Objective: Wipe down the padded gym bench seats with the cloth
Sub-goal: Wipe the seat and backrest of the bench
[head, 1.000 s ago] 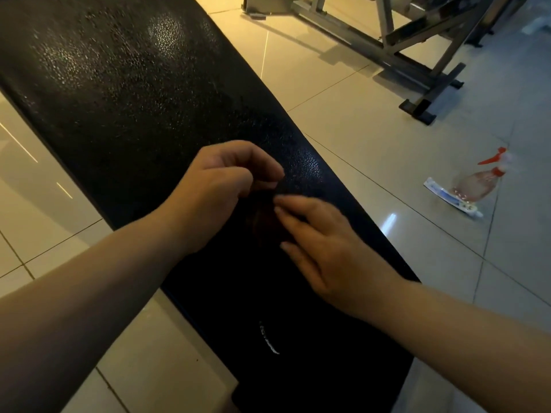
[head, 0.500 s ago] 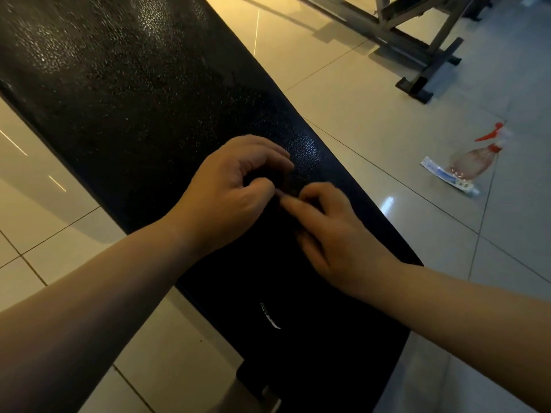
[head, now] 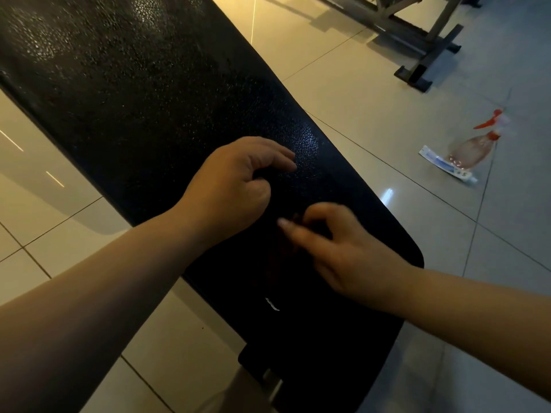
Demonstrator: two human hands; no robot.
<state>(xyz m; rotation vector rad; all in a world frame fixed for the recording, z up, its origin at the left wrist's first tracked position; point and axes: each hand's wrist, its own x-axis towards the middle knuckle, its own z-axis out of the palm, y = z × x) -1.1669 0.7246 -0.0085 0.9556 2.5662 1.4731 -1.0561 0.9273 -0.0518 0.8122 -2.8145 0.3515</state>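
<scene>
A long black padded bench seat (head: 143,93) runs from the top left to the bottom right, its near end rounded. My left hand (head: 235,186) hovers over the pad with curled fingers; the gap under them is too dark to show whether it holds anything. Just nearer, my right hand (head: 337,248) is blurred, and its thumb and forefinger pinch a dark reddish cloth (head: 280,251). The cloth lies on the pad and barely stands out from the black surface. A small white mark (head: 272,304) shows on the pad below the hands.
Pale glossy floor tiles (head: 343,93) surround the bench. A spray bottle with a red trigger (head: 474,144) lies on the floor to the right, next to a white tube (head: 447,166). A metal equipment frame (head: 417,49) stands at the top right. The bench's support (head: 262,371) shows beneath its near end.
The hands were pinched together over the pad half a second ago. Now my right hand has drawn back towards me with the cloth, and my left hand stays in place.
</scene>
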